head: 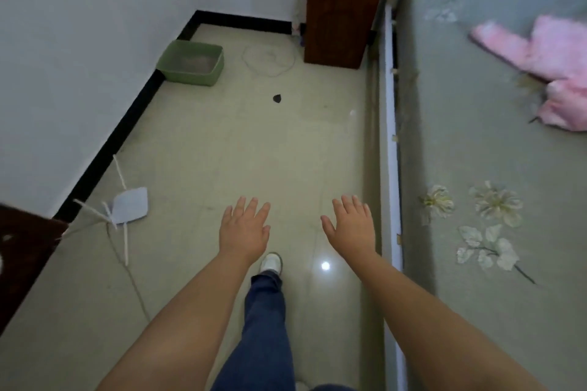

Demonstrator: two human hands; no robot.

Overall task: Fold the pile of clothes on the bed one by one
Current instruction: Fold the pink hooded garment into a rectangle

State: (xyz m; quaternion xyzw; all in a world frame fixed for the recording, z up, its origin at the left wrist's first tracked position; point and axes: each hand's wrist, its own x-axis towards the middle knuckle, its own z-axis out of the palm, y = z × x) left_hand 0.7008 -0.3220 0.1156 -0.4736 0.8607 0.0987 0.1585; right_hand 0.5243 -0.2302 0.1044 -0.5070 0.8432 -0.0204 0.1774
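Pink clothes (549, 73) lie well away on the bed (476, 136); left hand (244, 232) and right hand (351, 225), fingers spread and empty, risk tripping on the floor cord (133, 279).

A green plastic bin (191, 63) sits on the pale tiled floor (222, 143) in the upper left of the frame, against the black skirting (104, 149) of the white wall. Right of it a thin cord (268, 60) lies coiled, and beyond that stands a brown wooden cabinet (341, 9). A small dark scrap (277, 98), perhaps a leaf, lies mid-floor. At left, a white paper-like piece (131, 205) rests among thin white sticks (122, 174).
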